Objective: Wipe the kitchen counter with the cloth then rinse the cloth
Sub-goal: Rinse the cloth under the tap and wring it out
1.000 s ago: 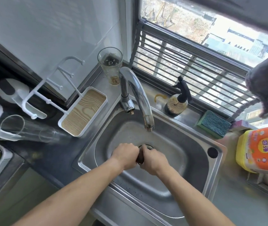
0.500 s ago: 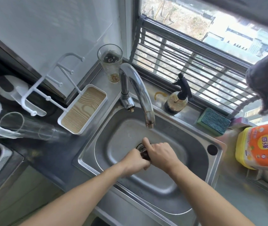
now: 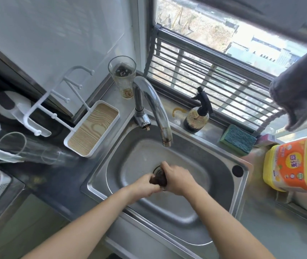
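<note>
A small dark brown cloth is bunched tight between both my hands over the middle of the steel sink. My left hand grips its left end and my right hand wraps its right end, thumb pointing toward the drain. The cloth is mostly hidden by my fingers. The chrome tap arches above the basin, its spout ahead of my hands; no water shows running from it.
A glass stands behind the tap. A spray bottle, a green sponge and a yellow detergent jug line the sill and right counter. A white cup rack and lying glass sit left. A grey towel hangs upper right.
My hands twisted on the cloth: the right hand rolled over the top and the left hand dropped lower and nearer me. More of the dark cloth now shows between them.
</note>
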A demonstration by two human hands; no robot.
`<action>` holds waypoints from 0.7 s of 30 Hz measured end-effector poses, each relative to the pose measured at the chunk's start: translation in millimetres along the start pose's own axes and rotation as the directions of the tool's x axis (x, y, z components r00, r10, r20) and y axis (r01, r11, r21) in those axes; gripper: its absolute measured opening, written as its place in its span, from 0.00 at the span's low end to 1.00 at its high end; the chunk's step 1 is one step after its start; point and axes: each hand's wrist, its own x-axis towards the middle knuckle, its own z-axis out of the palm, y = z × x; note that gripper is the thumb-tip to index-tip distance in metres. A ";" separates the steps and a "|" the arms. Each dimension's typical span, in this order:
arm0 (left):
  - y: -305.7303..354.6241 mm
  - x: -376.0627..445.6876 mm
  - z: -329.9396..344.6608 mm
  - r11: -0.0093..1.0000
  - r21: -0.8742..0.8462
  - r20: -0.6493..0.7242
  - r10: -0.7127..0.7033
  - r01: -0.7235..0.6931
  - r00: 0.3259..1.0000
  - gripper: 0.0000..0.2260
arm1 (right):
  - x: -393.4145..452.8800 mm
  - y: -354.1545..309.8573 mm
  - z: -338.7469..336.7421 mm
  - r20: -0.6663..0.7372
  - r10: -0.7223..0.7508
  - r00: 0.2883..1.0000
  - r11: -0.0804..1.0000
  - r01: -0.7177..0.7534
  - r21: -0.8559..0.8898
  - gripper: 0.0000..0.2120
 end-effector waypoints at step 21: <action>-12.7 29.6 -7.3 0.804 -0.579 -0.295 -0.051 -0.136 0.954 0.29 | -19.5 -22.7 38.6 0.248 0.603 0.758 -0.199 -0.159 0.967 0.10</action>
